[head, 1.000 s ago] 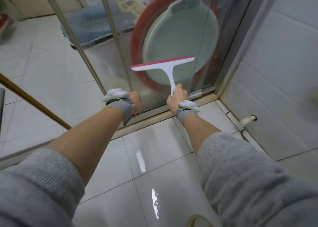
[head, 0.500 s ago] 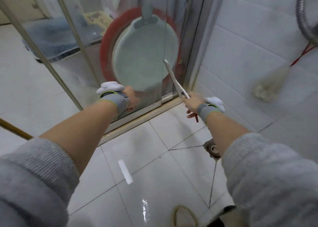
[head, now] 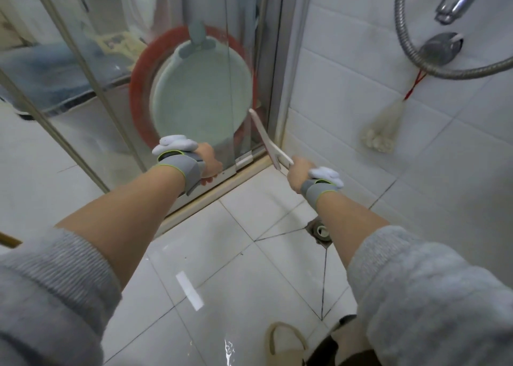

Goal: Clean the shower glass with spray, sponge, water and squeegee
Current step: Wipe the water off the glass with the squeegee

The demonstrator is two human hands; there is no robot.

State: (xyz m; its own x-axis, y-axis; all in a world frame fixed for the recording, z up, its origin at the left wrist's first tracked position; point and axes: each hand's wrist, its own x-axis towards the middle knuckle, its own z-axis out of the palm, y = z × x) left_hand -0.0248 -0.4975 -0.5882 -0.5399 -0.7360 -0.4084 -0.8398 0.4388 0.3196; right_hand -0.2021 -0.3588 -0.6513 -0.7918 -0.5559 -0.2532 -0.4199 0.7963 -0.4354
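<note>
Nearest the camera, two grey knitted sleeves frame a wet, glossy white tiled floor (head: 194,243), with a round floor drain (head: 321,232) set in the tiles toward the right.

The right hand (head: 298,173) has its grip closed around the handle of the white plastic squeegee (head: 268,141). The squeegee is seen edge-on: its blade end points up and away, just beside the right-hand edge of the clear shower glass panel (head: 116,93) and the metal corner post (head: 283,82). Whether the blade touches the glass cannot be told from this angle.

The left hand (head: 209,161) sits low against the glass, just above the bottom rail (head: 244,159). Its fingers are hidden behind the hand and wrist strap, so the state of that grip cannot be told.

Behind the glass, a pale green round basin (head: 200,99) leans inside a red round basin (head: 138,93). On the white tiled wall to the far right hang a chrome shower hose (head: 402,32) and a pale fibrous scrubber on a red cord (head: 383,132).

Step in hand, as a judgement: the squeegee stage, the last of the task; the glass looks hazy in places.

Next move requires:
- turning the blade flat to the glass;
- setting it high on the panel;
- drawing it down under even pressure, strokes overlapping.
</note>
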